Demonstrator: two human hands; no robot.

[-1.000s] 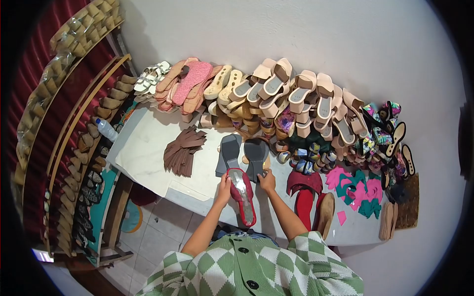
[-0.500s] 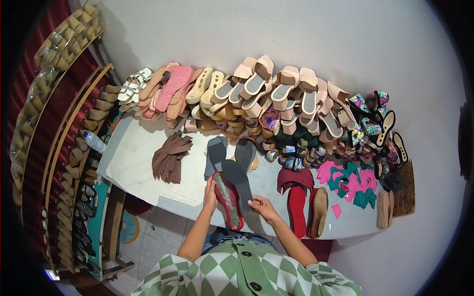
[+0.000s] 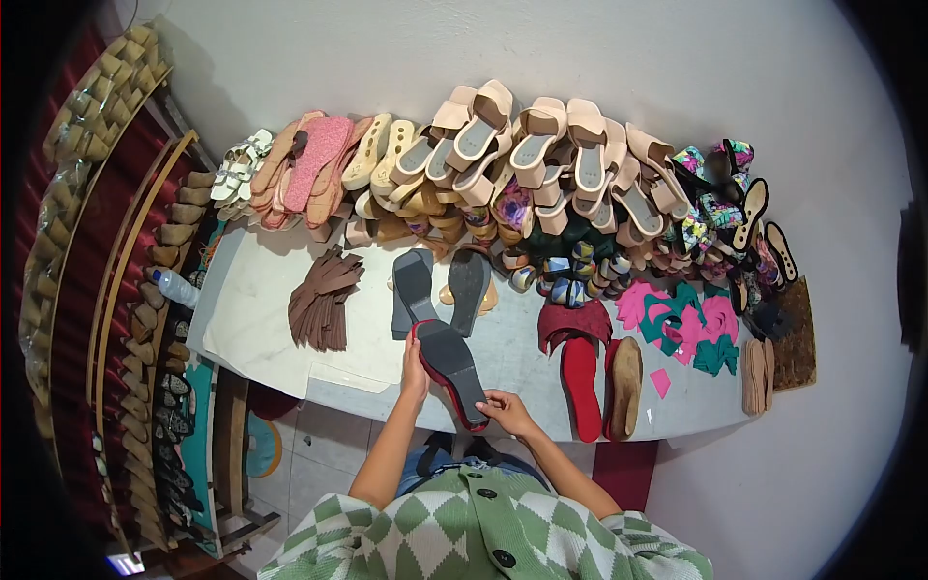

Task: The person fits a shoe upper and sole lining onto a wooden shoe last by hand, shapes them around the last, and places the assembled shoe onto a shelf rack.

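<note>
My left hand [image 3: 414,379] is closed around the side of a red sandal footbed, whose red rim [image 3: 450,394] shows along one edge. A black shoe sole [image 3: 450,362] lies over the footbed and hides most of it. With thumb and fingers, my right hand [image 3: 508,414] pinches the narrow heel end of the black sole against the footbed. Just beyond them on the table rest more dark soles [image 3: 471,290]. Right of my hands lie a red insole [image 3: 581,387], a dark red strap piece [image 3: 574,327] and a tan-bottomed footbed [image 3: 626,387].
Finished beige heeled sandals [image 3: 541,145] are piled along the wall at the table's back. Brown strips [image 3: 327,298] lie fanned at left, pink and green scraps [image 3: 681,319] at right. A rack of shoe lasts [image 3: 145,338] and a water bottle [image 3: 176,288] stand at the left.
The black sole, held apart beside the footbed before, now lies on its underside and covers the greyish surface. My right hand has moved in to the footbed's heel end.
</note>
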